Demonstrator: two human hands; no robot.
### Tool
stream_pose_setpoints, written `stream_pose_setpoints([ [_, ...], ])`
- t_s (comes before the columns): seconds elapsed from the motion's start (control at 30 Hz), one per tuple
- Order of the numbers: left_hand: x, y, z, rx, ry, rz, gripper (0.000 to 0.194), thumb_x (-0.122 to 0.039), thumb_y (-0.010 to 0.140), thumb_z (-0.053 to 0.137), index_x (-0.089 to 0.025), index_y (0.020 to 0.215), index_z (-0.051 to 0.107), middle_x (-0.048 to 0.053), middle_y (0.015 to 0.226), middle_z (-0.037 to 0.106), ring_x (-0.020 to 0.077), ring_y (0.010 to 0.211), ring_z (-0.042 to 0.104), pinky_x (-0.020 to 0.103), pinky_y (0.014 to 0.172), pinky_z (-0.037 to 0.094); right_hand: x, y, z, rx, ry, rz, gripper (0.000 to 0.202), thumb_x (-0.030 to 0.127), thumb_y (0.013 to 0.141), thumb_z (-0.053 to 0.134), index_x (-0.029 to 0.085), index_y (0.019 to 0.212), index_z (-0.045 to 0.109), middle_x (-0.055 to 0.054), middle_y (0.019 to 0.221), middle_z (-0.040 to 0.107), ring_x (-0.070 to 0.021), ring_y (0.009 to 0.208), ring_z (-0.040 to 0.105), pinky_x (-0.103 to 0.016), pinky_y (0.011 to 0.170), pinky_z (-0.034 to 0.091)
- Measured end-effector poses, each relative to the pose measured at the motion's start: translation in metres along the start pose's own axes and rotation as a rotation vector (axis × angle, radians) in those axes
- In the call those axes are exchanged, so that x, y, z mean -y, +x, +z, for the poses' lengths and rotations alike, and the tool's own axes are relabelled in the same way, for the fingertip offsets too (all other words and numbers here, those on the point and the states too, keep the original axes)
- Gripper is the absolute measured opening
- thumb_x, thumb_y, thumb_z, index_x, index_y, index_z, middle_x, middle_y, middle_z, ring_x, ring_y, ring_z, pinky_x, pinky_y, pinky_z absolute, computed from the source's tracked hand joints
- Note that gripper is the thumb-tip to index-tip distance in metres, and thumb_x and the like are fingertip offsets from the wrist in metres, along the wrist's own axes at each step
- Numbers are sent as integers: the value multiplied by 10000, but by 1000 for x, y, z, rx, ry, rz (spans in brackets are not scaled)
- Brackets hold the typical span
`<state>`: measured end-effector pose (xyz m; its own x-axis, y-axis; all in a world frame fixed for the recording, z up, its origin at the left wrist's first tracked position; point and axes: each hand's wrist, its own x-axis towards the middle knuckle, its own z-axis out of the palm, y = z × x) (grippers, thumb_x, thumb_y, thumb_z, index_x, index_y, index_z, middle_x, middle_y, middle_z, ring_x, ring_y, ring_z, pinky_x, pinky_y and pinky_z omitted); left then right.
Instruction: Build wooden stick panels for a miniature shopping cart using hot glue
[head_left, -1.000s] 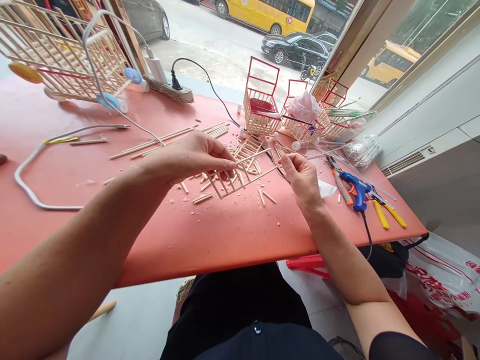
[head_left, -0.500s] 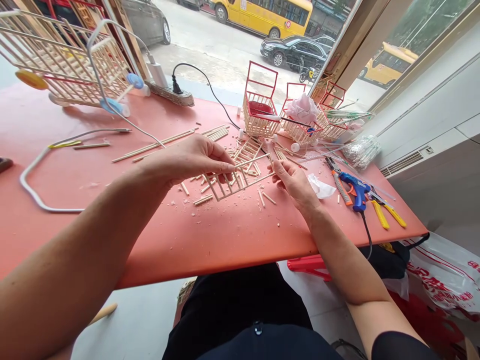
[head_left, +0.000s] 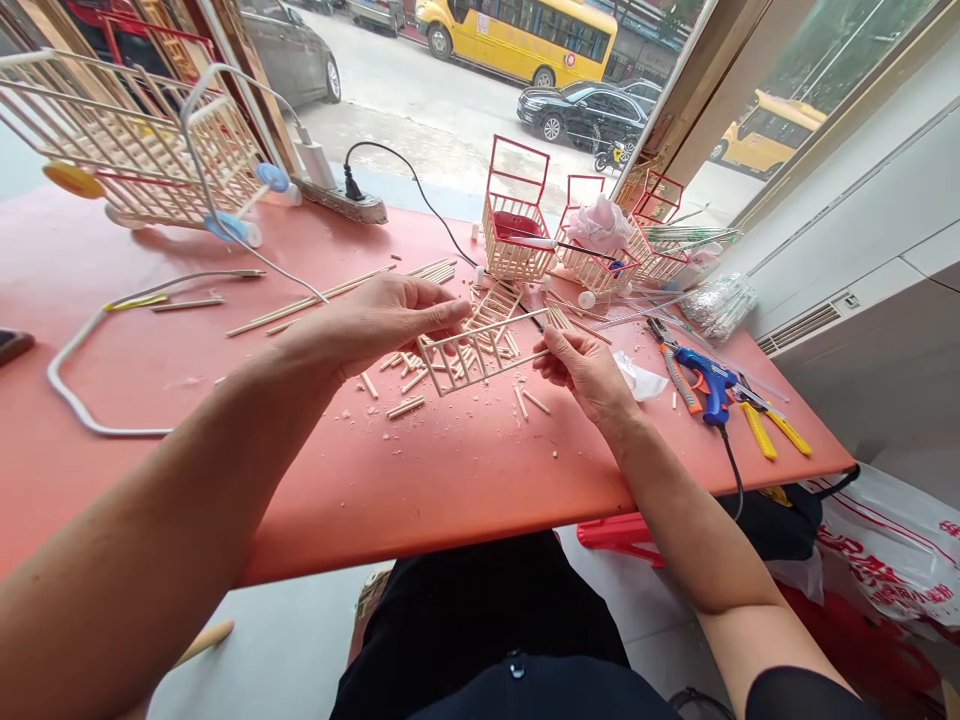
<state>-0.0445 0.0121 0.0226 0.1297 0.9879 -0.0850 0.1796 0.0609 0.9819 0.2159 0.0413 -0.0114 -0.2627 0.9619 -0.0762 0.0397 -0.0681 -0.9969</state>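
A small ladder-like frame of thin wooden sticks [head_left: 480,376] is held tilted above the pink tabletop [head_left: 450,480]. My left hand [head_left: 409,318] is closed on its upper left side, thumb and fingers pinched together. At the frame's right end, my right hand [head_left: 574,362] grips the ends of its long sticks between thumb and fingers. Beneath and behind the frame lies a pile of short cut sticks [head_left: 495,310]. Two loose short pieces [head_left: 535,402] rest in front of it.
Small stick baskets with red trim [head_left: 517,235] stand at the back, a larger stick cart [head_left: 150,140] at the left. On the right lie a blue glue gun [head_left: 709,375], orange-grey pliers [head_left: 677,365] and yellow-handled pliers [head_left: 776,430]. A white cable [head_left: 64,385] curves at the left.
My left hand has shifted slightly and its fingers cover less of the frame, so more rungs show. The view has moved a little.
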Motion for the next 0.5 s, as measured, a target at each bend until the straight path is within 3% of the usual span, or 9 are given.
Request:
stream_pose_setpoints([
  [0.13,5,6,3,0,-378,-51,592,-587,721,923,-184,1108,726,89,985,741,183,838,690,301,715,550,1,1,-2,-87,72,-61,608,777,595,868,200,727,730,-24,658,743,-96,561,596,-221,506,384],
  [0.23,11,10,13,-9,-584,-100,638,-575,657,962,-174,1095,729,88,967,745,206,860,704,320,731,567,2,1,-2,-155,133,-101,573,744,628,870,204,740,717,-19,662,745,-97,573,605,-222,510,377],
  [0.4,18,8,37,32,-607,-125,496,-392,581,1008,-149,950,781,92,930,771,203,843,728,291,708,555,0,0,3,-205,142,-133,539,728,689,839,209,766,718,-30,726,773,-110,614,651,-232,520,380],
  [0.5,20,5,47,-23,-641,-111,402,-301,570,1000,-147,877,789,51,840,755,168,800,718,268,720,545,-3,-1,7,-183,152,-132,538,725,678,846,207,764,729,-24,705,763,-111,612,655,-230,525,384],
])
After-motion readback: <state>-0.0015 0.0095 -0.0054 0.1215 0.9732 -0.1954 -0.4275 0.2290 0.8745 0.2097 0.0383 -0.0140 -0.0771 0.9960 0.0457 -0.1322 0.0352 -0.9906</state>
